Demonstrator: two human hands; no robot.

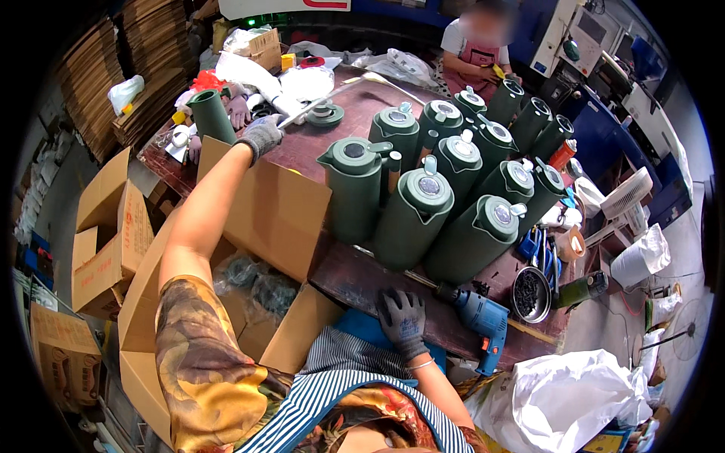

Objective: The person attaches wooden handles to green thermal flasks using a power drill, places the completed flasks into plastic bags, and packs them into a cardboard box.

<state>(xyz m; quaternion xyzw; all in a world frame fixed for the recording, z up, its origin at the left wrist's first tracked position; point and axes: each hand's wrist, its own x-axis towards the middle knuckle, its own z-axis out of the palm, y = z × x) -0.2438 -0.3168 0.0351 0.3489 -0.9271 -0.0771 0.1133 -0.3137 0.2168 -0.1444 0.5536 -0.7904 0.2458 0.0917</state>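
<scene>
My left hand (262, 137), in a grey glove, reaches to the far left of the table. Its fingers are closed around the near end of a pale, thin rod (321, 103), which slants up over the tabletop. Beside that rod lies a round green lid-like part (325, 114). A green open-topped cylinder (211, 117) stands just left of this hand. My right hand (404, 321), gloved too, rests at the table's front edge with fingers spread and nothing in them. Right of it lies a blue power drill (481, 321). Several green jugs (423, 219) with lids stand mid-table.
Open cardboard boxes (109, 234) stand at the left, one with plastic-wrapped things inside. A metal bowl of small black parts (532, 294) sits on the right. A white sack (563, 400) is at lower right. Across the table another person (476, 53) handles something yellow.
</scene>
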